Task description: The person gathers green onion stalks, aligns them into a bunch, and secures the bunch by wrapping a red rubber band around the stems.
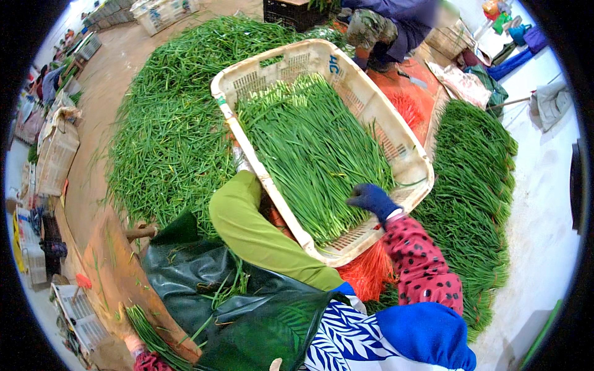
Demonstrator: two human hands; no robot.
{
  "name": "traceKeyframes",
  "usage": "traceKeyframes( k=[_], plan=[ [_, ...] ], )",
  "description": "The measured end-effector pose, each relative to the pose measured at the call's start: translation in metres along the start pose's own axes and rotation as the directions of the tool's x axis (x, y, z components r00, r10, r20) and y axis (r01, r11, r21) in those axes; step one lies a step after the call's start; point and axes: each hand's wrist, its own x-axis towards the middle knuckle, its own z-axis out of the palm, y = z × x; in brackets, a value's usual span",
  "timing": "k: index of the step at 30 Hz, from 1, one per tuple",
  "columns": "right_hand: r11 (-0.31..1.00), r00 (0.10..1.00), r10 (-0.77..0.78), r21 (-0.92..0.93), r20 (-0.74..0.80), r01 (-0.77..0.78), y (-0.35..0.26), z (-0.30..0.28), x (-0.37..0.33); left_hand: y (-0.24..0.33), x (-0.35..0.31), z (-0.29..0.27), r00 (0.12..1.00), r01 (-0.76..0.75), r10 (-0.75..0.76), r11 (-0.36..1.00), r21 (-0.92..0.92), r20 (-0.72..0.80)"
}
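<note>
Green stalks (pixel 170 130) on brown floor (pixel 102 102)

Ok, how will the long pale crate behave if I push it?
The crate should keep its shape, as its moulded sides look rigid. It may feel fairly heavy, since greens cover most of its floor. Rolling seems unlikely, given its flat-sided, roughly rectangular form.

the gloved right hand (pixel 374 201) reaches forward, loosely curled; the left hand (pixel 132 343) sits low, partly hidden.
</note>
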Motion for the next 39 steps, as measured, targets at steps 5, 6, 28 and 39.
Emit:
traceKeyframes(
  k=[5, 6, 28, 39],
  plan=[
    [0.981, 0.978, 0.182, 0.047, 0.102, -0.188, -0.034, 0.061, 0.002, 0.153, 0.028, 0.007, 0.980, -0.159, 0.195, 0.893, -0.421, 0.043],
    [0.972, 0.968, 0.225, 0.047, 0.112, -0.231, -0.042, 0.061, 0.004, 0.181, 0.031, 0.009, 0.971, -0.174, 0.231, 0.859, -0.482, 0.060],
    [0.823, 0.876, 0.404, 0.313, 0.262, -0.473, -0.067, 0.115, 0.006, 0.275, 0.021, 0.033, 0.911, -0.158, 0.372, 0.717, -0.679, 0.180],
    [0.891, 0.790, -0.320, 0.450, 0.523, 0.063, -0.030, 0.095, 0.031, 0.298, 0.008, 0.040, 0.856, -0.168, 0.457, 0.686, -0.708, 0.240]
  ],
)
